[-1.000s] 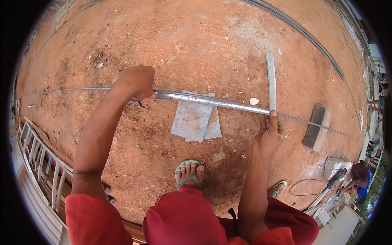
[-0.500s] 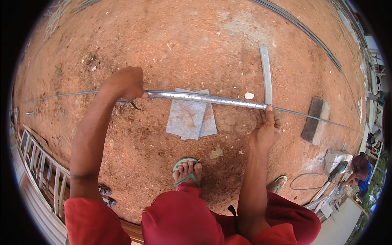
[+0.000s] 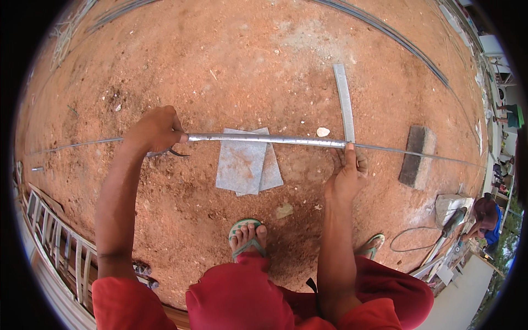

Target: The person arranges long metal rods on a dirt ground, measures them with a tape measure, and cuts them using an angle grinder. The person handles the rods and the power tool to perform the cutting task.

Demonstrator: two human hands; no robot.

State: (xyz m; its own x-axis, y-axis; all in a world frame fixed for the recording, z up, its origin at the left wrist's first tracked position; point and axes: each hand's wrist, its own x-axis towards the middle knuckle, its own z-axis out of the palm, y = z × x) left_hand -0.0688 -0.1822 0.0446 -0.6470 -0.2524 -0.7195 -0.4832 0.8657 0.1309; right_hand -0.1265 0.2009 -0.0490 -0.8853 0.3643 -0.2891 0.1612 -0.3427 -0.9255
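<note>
A silvery tape measure (image 3: 267, 138) stretches almost level between my hands, its printed blade pulled out along a long thin metal rod (image 3: 404, 151). My left hand (image 3: 157, 127) is closed round its case, which is mostly hidden under the palm; a dark strap hangs below. At the blade's other end, my right hand (image 3: 347, 171) pinches the tip against the rod with thumb and fingers. Two overlapping grey sheets (image 3: 239, 173) lie on the ground beneath the blade. A flat grey strip (image 3: 343, 99) lies pointing away, its near end by my right fingertips.
A concrete block (image 3: 415, 158) sits under the rod at the right. Several long bars (image 3: 385, 33) lie on the far reddish soil. A ladder (image 3: 58, 242) is at the left. Near the right edge, a crouching person (image 3: 487, 217) is beside a corded power tool (image 3: 454, 223).
My left hand has come down a little, and the tape now runs more level. The right hand keeps its pinch on the tape's end. The whole view has shifted slightly.
</note>
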